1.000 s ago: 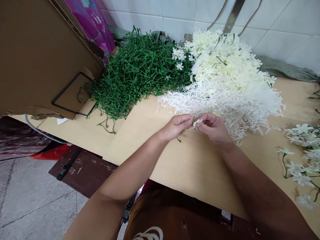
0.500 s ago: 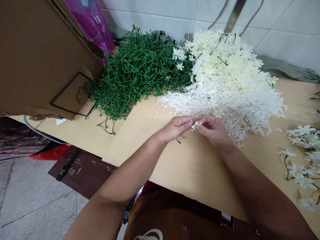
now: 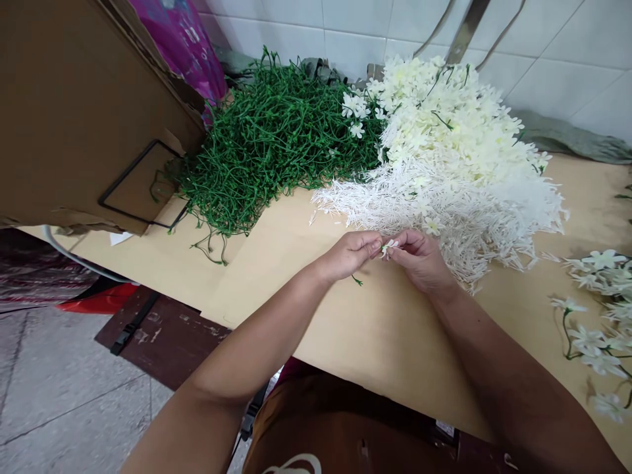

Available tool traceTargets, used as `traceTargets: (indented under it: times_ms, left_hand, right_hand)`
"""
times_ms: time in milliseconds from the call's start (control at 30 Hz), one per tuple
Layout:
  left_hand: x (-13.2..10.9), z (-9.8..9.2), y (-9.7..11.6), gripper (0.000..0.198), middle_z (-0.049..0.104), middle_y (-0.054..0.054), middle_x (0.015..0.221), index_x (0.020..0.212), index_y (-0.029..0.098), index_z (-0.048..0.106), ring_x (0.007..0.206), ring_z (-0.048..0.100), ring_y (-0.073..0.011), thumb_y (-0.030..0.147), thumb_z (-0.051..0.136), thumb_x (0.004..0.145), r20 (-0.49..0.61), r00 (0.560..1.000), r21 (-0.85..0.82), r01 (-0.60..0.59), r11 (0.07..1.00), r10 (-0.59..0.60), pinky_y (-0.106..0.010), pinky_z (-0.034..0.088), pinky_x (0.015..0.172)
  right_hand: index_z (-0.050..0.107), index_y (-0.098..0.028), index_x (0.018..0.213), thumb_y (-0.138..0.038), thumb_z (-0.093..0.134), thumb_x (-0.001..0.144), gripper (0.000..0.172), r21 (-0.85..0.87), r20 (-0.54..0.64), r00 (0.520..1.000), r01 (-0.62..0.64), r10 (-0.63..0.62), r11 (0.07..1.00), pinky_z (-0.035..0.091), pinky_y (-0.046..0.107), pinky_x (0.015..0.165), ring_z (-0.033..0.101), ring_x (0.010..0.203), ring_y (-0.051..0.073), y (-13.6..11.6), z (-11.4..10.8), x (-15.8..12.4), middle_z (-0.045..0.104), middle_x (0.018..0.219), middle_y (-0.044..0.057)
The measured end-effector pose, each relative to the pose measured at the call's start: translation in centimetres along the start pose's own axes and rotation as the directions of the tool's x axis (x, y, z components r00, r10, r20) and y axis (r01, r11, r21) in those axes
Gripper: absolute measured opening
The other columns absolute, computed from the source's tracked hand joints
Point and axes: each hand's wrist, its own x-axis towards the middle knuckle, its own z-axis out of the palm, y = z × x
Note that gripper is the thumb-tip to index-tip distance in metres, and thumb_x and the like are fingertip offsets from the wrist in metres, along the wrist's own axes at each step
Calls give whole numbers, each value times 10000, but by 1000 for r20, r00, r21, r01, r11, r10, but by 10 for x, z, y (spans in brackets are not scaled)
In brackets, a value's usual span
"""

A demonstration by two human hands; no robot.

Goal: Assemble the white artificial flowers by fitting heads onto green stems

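Note:
My left hand (image 3: 353,255) is closed on a green plastic stem (image 3: 357,280), whose lower tip pokes out beneath the fingers. Right against it, my right hand (image 3: 419,258) pinches a small white artificial flower (image 3: 389,247) at the stem's upper end. The fingers cover most of the join between flower and stem. Just beyond my hands lies a heap of thin white sticks (image 3: 390,201), and behind that a pile of white flower heads (image 3: 459,125). A tangled mound of green stems (image 3: 281,125) spreads to the left of them.
Several stemmed white flowers (image 3: 587,339) lie at the table's right side. A cardboard box (image 3: 89,125) stands on the left, with a black wire frame (image 3: 131,174) by it. Behind hangs a purple bag (image 3: 182,49), and a tiled wall (image 3: 355,46) closes the back.
Both hands hold nearly the same place, with the flower and stem between them. The flower has tilted slightly and a bit of green now shows at its base.

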Motion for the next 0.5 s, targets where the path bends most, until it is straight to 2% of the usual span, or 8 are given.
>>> traceTargets:
  times_ms: [233, 333, 500]
  left_hand:
    - [0, 0, 0, 444, 370, 31, 587, 609, 168, 415, 559, 335, -89, 552, 397, 831, 8, 999, 83, 31, 996, -32, -253, 288, 562]
    - [1, 1, 0, 426, 388, 28, 596, 655, 158, 483, 575, 358, -95, 528, 383, 841, 15, 999, 121, 44, 992, -46, -255, 298, 578]
    - [1, 3, -1, 424, 384, 33, 587, 684, 151, 516, 564, 353, -92, 532, 406, 834, -21, 998, 104, 66, 992, -65, -249, 295, 573]
  right_hand:
    - [602, -192, 601, -338, 808, 581, 253, -13, -11, 998, -60, 60, 998, 493, 228, 620, 599, 577, 87, -1, -2, 3, 661, 602, -23]
    - [595, -186, 572, -358, 825, 541, 289, -6, -6, 996, -86, 86, 996, 491, 223, 612, 591, 549, 79, -3, -1, 5, 651, 571, -28]
    - [575, -182, 539, -380, 843, 484, 337, 28, -29, 994, -104, 105, 994, 476, 218, 589, 576, 524, 73, -7, 3, 8, 634, 534, -39]
